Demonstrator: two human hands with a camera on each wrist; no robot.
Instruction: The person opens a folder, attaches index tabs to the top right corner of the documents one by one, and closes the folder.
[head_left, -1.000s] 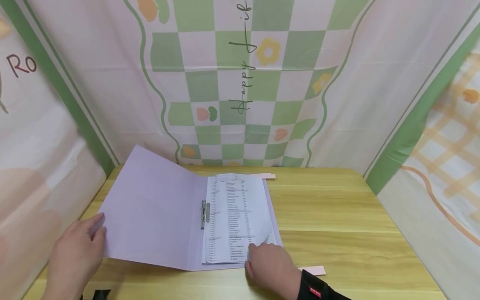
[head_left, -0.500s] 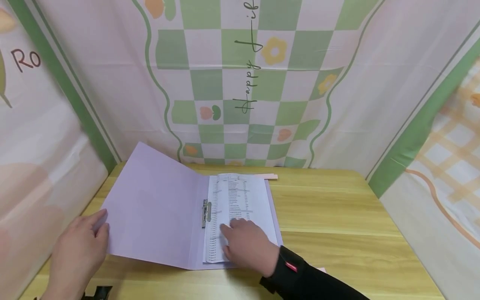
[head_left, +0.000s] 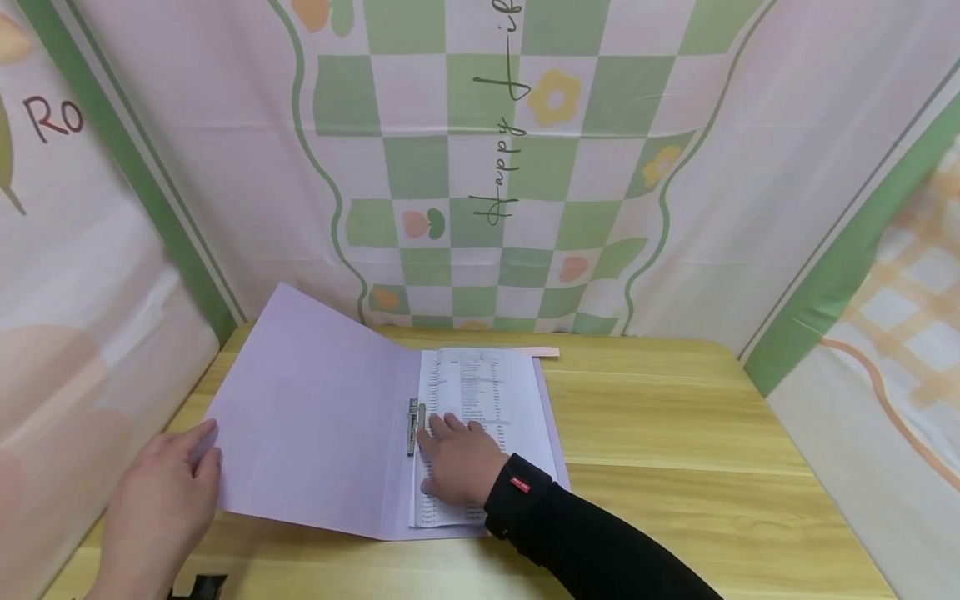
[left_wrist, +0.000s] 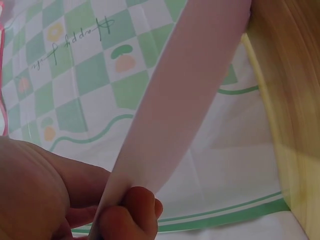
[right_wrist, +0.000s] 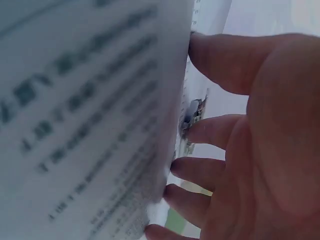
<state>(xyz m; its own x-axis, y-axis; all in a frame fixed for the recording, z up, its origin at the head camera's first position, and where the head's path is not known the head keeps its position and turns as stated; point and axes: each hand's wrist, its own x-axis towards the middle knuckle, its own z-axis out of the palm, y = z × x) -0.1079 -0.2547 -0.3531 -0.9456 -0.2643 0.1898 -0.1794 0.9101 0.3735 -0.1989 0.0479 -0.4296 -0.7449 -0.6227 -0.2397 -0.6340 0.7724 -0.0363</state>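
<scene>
A pale purple folder (head_left: 315, 417) lies opened out on the table, its left cover tilted up. My left hand (head_left: 161, 500) pinches that cover's outer edge; in the left wrist view the fingers (left_wrist: 135, 212) wrap around the thin cover (left_wrist: 175, 95). A stack of printed sheets (head_left: 517, 400) rests on the folder's right half, beside a metal clip (head_left: 412, 427) at the spine. My right hand (head_left: 461, 458) lies over the sheets with fingers spread, fingertips close to the clip. The right wrist view shows those fingertips along the edge of a printed sheet (right_wrist: 90, 125).
The wooden table (head_left: 675, 433) extends to the right of the folder. A pale pink strip (head_left: 543, 352) sticks out behind the folder's top edge. Patterned cloth (head_left: 480, 167) hangs behind the table and at both sides. A black item (head_left: 207, 586) shows at the lower left.
My right hand has moved from the sheets' lower right corner leftward and up to near the clip, its fingers spreading. My left hand keeps its hold on the cover.
</scene>
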